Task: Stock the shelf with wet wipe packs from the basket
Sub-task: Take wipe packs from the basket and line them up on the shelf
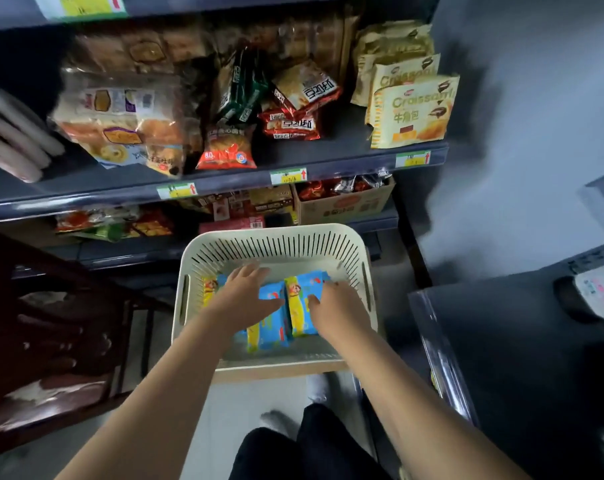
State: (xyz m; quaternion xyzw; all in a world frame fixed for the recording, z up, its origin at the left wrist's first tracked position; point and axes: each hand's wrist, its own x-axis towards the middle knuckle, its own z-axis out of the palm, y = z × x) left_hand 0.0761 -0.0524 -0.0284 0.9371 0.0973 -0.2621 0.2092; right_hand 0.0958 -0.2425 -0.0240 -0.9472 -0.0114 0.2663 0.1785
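To your right rose a plain grey wall (pixel 535 81), dimly lit, with a soft dark shadow spread across its lower part. Below it sat a dark grey counter (pixel 535 375) with a shiny metal edge (pixel 442 355). On your left stood a dark red-brown wooden chair (pixel 51 323), its finish worn pale in patches. The floor (pixel 233 405) beneath you was pale and smooth.

High above the right hand (pixel 342 306) stand yellow croissant packs (pixel 413 112), with shiny red snack bags (pixel 290 124) to their left. High above the left hand (pixel 245 292) sits a clear plastic bag of bread (pixel 120 123). A dark red wooden chair (pixel 51 323) is far left of it.
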